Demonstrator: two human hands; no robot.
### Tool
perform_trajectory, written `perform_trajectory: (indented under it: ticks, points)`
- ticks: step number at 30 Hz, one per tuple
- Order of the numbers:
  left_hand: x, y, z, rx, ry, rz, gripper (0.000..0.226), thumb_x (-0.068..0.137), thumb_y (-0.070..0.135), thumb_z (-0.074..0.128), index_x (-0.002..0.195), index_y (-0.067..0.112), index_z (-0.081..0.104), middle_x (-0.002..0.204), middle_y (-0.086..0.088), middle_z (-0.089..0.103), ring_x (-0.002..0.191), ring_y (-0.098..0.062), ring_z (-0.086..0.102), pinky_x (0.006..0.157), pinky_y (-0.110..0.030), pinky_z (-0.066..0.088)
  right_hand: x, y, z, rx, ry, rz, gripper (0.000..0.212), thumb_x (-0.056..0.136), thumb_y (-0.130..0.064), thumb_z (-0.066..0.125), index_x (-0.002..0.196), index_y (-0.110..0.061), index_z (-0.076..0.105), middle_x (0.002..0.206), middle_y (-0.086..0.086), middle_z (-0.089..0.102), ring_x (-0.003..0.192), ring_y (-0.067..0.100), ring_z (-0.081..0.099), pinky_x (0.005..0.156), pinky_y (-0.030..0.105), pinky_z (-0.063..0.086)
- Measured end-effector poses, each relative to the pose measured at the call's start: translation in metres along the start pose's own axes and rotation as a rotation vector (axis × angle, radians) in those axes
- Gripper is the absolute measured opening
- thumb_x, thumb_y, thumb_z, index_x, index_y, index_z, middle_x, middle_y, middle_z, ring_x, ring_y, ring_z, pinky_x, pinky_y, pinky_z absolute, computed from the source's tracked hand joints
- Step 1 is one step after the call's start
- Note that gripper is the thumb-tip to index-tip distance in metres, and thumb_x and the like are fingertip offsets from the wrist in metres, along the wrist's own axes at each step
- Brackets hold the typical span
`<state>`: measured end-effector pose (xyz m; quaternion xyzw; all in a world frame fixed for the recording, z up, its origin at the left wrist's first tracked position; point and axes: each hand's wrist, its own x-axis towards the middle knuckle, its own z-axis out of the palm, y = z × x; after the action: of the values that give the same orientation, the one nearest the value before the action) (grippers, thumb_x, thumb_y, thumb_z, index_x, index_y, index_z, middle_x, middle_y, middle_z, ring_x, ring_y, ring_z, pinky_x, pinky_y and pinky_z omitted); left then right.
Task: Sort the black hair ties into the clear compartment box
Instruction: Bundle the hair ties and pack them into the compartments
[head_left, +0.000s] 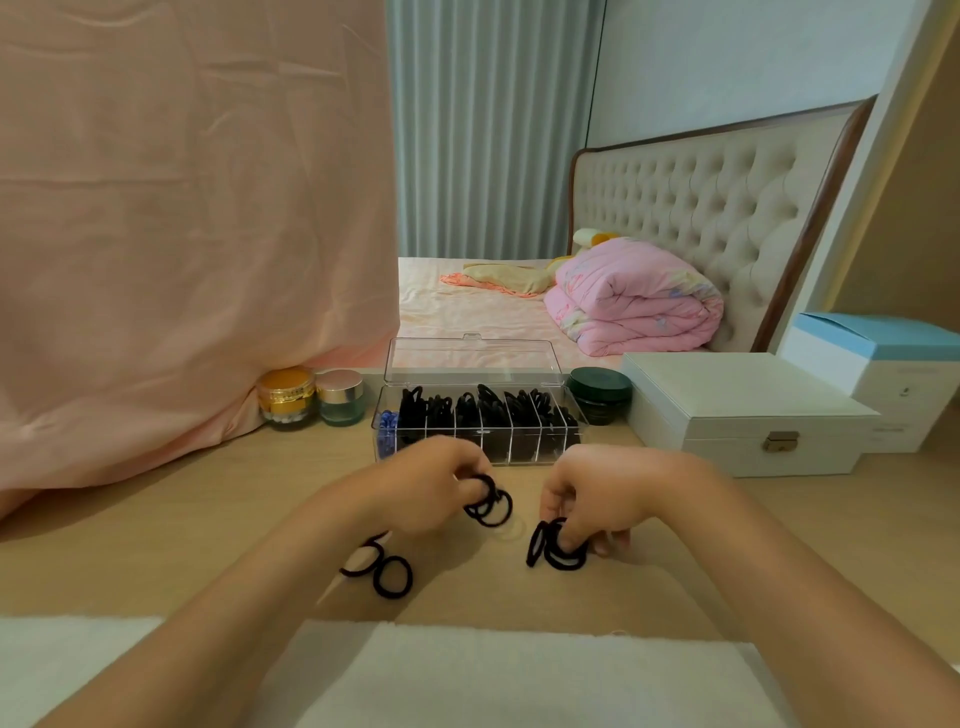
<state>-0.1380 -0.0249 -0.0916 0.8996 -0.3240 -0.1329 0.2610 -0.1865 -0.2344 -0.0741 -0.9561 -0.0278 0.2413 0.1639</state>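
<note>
surface (208, 519): wooden, carrying everything below the fingers.
box (472, 358): just beyond both sets of fingers, long axis left to right. The lid stands up behind, so the compartments open upward, and most are already full.
left hand (431, 483): fingers curled round a bunch of hair ties (488, 506), probably gathered for one drop.
right hand (597, 493): fingers pinching a few hair ties (558, 545), which stand on edge on the surface.
loose hair ties (384, 569): lying flat, left of the left fingers and nearer the person.

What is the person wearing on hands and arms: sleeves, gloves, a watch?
Nothing that shows. The left hand and right hand are ungloved, both forearms are bare to the frame's edge with no sleeve in view, and neither wrist has a watch or bracelet. Fingers are partly hidden, so rings are uncertain.
</note>
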Motion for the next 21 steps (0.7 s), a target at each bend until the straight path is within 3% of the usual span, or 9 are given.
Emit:
perform_trajectory:
  ticks: [3, 5, 7, 11, 14, 17, 21]
  points:
    - [-0.007, -0.007, -0.023, -0.089, 0.035, -0.038, 0.011, 0.102, 0.019, 0.052, 0.100, 0.020, 0.064, 0.096, -0.004, 0.074, 0.071, -0.008, 0.064, 0.071, -0.034, 0.057, 0.000, -0.003, 0.002, -0.086, 0.011, 0.031, 0.012, 0.090, -0.017, 0.074, 0.099, -0.021, 0.070, 0.074, -0.004, 0.066, 0.056, 0.009, 0.060, 0.050, 0.019, 0.050]
    - [-0.012, -0.014, -0.035, -0.137, 0.014, -0.073, 0.012, 0.100, 0.014, 0.056, 0.101, 0.019, 0.066, 0.090, -0.001, 0.073, 0.067, -0.006, 0.064, 0.059, -0.023, 0.052, 0.000, -0.004, 0.004, -0.142, 0.014, 0.022, 0.013, 0.091, -0.021, 0.073, 0.104, -0.021, 0.071, 0.083, -0.004, 0.067, 0.061, 0.008, 0.059, 0.051, 0.018, 0.048]
    - [-0.017, -0.020, -0.044, -0.174, -0.042, -0.106, 0.015, 0.098, 0.009, 0.059, 0.101, 0.019, 0.070, 0.088, 0.002, 0.073, 0.070, -0.006, 0.068, 0.062, -0.017, 0.053, -0.001, -0.005, 0.003, -0.141, 0.014, -0.007, 0.009, 0.093, -0.023, 0.070, 0.101, -0.019, 0.071, 0.090, 0.002, 0.072, 0.063, 0.009, 0.061, 0.053, 0.019, 0.048]
    - [-0.022, -0.033, -0.051, -0.136, -0.116, -0.168, 0.015, 0.098, 0.007, 0.059, 0.099, 0.015, 0.071, 0.093, -0.002, 0.074, 0.076, -0.010, 0.071, 0.072, -0.023, 0.060, -0.004, -0.007, -0.002, 0.116, 0.036, -0.123, 0.012, 0.095, -0.011, 0.065, 0.097, -0.021, 0.070, 0.085, 0.009, 0.076, 0.069, 0.019, 0.071, 0.057, 0.025, 0.057]
    - [-0.019, -0.043, -0.052, -0.031, -0.110, -0.208, 0.007, 0.095, 0.013, 0.064, 0.100, 0.018, 0.067, 0.092, -0.001, 0.071, 0.071, -0.010, 0.069, 0.072, -0.024, 0.060, -0.003, -0.012, 0.000, 0.236, 0.110, -0.176, 0.026, 0.096, -0.010, 0.065, 0.118, -0.024, 0.067, 0.086, 0.012, 0.074, 0.070, 0.027, 0.073, 0.067, 0.036, 0.063]
    - [-0.018, -0.049, -0.051, 0.050, -0.043, -0.195, 0.008, 0.096, 0.017, 0.063, 0.102, 0.021, 0.067, 0.083, 0.006, 0.066, 0.060, -0.002, 0.064, 0.060, -0.015, 0.052, 0.000, -0.018, 0.008, 0.211, 0.088, -0.185, 0.029, 0.099, -0.012, 0.061, 0.124, -0.024, 0.067, 0.092, 0.009, 0.075, 0.072, 0.027, 0.073, 0.068, 0.036, 0.063]
    - [-0.018, -0.051, -0.042, 0.065, -0.081, -0.211, 0.014, 0.097, 0.018, 0.062, 0.107, 0.028, 0.066, 0.091, 0.012, 0.063, 0.067, -0.003, 0.066, 0.063, -0.017, 0.052, 0.007, -0.027, 0.020, -0.063, 0.134, -0.156, 0.024, 0.096, -0.015, 0.062, 0.114, -0.030, 0.069, 0.100, -0.012, 0.067, 0.088, 0.010, 0.068, 0.077, 0.026, 0.057]
